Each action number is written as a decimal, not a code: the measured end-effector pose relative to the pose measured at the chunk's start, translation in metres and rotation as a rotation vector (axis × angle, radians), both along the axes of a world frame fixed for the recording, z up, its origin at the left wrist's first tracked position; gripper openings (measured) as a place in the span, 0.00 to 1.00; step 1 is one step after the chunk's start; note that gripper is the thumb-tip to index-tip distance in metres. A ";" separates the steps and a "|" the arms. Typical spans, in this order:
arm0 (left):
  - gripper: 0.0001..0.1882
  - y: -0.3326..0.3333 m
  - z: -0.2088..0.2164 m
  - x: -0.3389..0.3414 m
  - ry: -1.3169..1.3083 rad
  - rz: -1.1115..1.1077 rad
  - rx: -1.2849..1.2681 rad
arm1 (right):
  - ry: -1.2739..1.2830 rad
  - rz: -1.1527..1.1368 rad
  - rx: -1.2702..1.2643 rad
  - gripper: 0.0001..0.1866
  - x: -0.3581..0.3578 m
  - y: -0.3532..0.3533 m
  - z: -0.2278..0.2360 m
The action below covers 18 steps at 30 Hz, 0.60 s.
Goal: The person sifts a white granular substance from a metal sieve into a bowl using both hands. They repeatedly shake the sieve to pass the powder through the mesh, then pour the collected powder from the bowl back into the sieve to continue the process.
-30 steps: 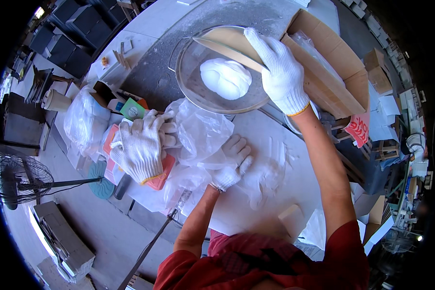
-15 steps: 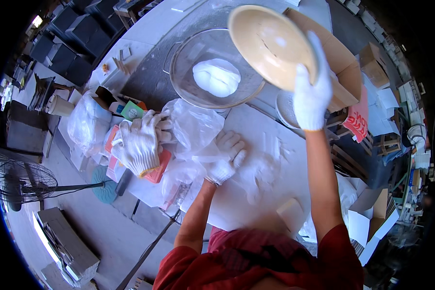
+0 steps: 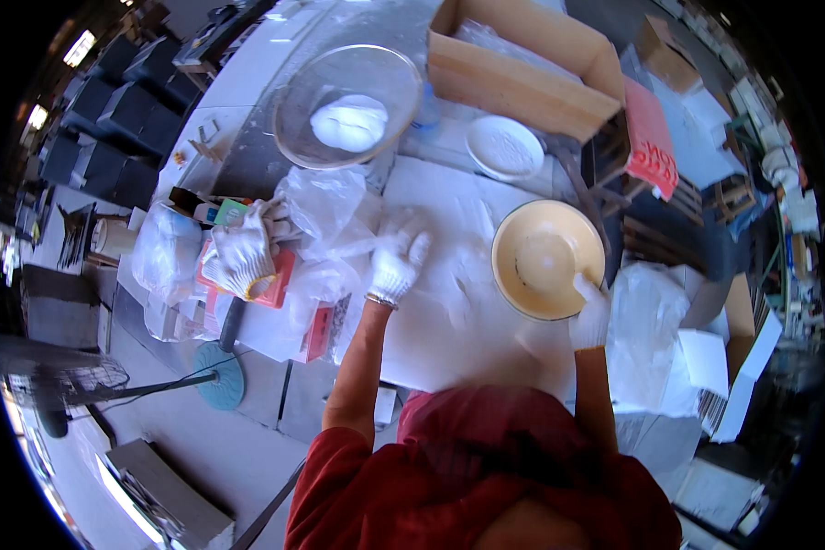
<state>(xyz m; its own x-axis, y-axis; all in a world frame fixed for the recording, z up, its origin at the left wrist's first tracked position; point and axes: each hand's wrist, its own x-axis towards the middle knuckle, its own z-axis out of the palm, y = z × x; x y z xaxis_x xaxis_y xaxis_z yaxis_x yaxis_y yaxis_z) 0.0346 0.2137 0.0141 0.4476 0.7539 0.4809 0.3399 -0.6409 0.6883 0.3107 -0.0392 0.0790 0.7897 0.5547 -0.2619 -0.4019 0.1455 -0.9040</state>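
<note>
My right hand, in a white knit glove, grips the near right rim of a yellow basin, thumb over the edge. The basin faces up at the right side of the white tabletop, nothing plainly visible in it. My left hand, also gloved, rests palm down with fingers stretched out, beside a crumpled clear plastic bag. Farther off, a large round mesh sieve holds a rounded white mound. White powder dusts the tabletop between my hands.
A white bowl of pale powder stands before a long cardboard box. Spare knit gloves lie over a red box at left. A standing fan is on the left, a plastic-wrapped bundle on the right.
My right hand has brought the basin from near the sieve, where it was tilted in the air, down and toward me. My left hand stays near the plastic bag. The view has shifted.
</note>
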 end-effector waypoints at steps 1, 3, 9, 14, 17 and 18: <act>0.17 -0.002 -0.003 0.001 0.007 0.009 0.005 | 0.059 0.002 0.004 0.24 0.000 -0.017 -0.007; 0.19 -0.003 -0.010 0.003 0.023 0.035 0.019 | 0.055 -0.083 -0.047 0.22 -0.010 -0.029 0.005; 0.28 0.033 -0.012 0.046 0.173 -0.032 0.137 | 0.056 -0.193 -0.018 0.27 -0.005 -0.048 0.016; 0.35 0.062 -0.019 0.102 0.406 -0.354 0.282 | 0.086 -0.248 0.086 0.25 -0.007 -0.045 0.021; 0.36 0.030 0.020 0.118 0.469 -0.720 0.394 | 0.075 -0.321 0.032 0.25 -0.002 -0.054 0.015; 0.36 0.023 0.023 0.113 0.445 -0.808 0.402 | 0.092 -0.331 0.040 0.25 -0.002 -0.057 0.015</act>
